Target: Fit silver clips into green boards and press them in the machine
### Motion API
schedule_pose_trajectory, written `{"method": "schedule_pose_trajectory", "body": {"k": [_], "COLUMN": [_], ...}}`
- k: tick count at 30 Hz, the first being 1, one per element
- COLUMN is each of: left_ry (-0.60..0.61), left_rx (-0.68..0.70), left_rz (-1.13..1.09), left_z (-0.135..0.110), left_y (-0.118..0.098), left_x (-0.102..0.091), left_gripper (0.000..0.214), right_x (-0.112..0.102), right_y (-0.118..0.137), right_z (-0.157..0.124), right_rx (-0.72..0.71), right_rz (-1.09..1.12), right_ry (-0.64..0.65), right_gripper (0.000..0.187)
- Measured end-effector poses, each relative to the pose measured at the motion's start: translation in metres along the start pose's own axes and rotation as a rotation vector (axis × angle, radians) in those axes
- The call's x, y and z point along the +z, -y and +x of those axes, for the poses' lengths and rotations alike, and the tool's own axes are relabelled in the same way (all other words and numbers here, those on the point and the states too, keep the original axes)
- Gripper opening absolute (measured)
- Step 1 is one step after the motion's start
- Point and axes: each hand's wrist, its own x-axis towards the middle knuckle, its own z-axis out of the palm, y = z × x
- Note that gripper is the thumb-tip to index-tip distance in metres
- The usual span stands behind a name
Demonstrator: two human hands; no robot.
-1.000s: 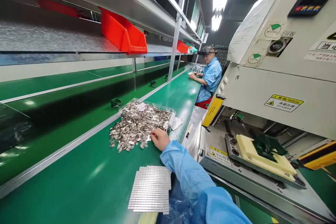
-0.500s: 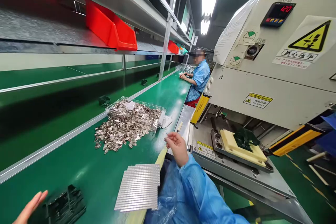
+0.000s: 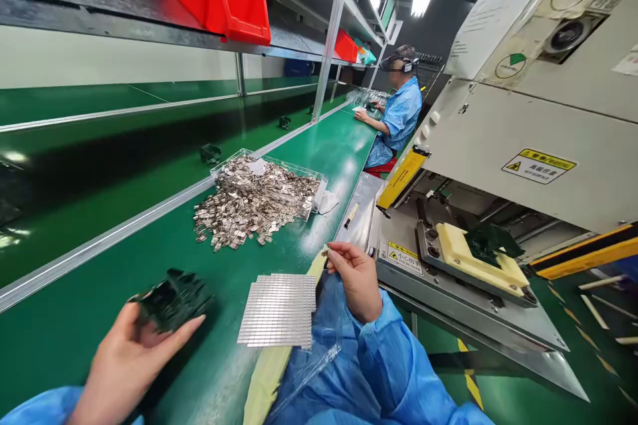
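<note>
Left hand [image 3: 127, 362] holds dark green parts [image 3: 174, 300] above the table [image 3: 319, 146]. Right hand [image 3: 353, 279], fingers closed, pinches a small item [image 3: 325, 253] just beside a metal sheet [image 3: 278, 311].

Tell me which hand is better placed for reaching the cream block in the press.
Right, probably: the right hand is closer to the cream block, while the left hand is farther and holds a dark green stack.

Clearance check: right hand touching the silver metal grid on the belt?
Apart. Head view: right hand clear of the silver metal grid, visible gap at its corner.
</note>
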Motion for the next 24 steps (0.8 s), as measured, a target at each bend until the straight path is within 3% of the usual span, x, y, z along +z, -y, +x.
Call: {"method": "schedule_pose_trajectory", "body": {"k": [2, 5, 8, 14, 16, 20, 24], "left_ry": [0.110, 0.400, 0.508, 0.320, 0.324, 0.383, 0.410], "left_rx": [-0.080, -0.143, -0.172, -0.145, -0.128, -0.096, -0.069], "left_rz": [-0.203, -0.440, -0.565, -0.549, -0.594, -0.641, -0.628], "left_z": [-0.005, -0.009, -0.012, -0.006, -0.001, 0.004, 0.004], "left_y": [-0.022, -0.045, -0.049, -0.031, -0.028, -0.024, -0.022], "left_x": [0.034, 0.081, 0.107, 0.106, 0.105, 0.103, 0.101], "left_gripper": [0.056, 0.058, 0.056, 0.046, 0.048, 0.060, 0.061], "right_x": [0.004, 0.007, 0.005, 0.006, 0.008, 0.011, 0.009], "right_y": [0.002, 0.004, 0.006, 0.003, -0.001, -0.004, -0.002], "right_z": [-0.007, -0.018, -0.028, -0.033, -0.031, -0.024, -0.021], "right_rx": [0.010, 0.039, 0.029, 0.055, 0.035, -0.177, -0.367], "right_rz": [-0.001, -0.040, -0.090, -0.078, -0.115, -0.429, -0.628], "right_ry": [0.012, 0.049, 0.078, 0.149, 0.186, 0.212, 0.346], "right_gripper": [0.028, 0.025, 0.025, 0.026, 0.022, 0.012, 0.021]}}
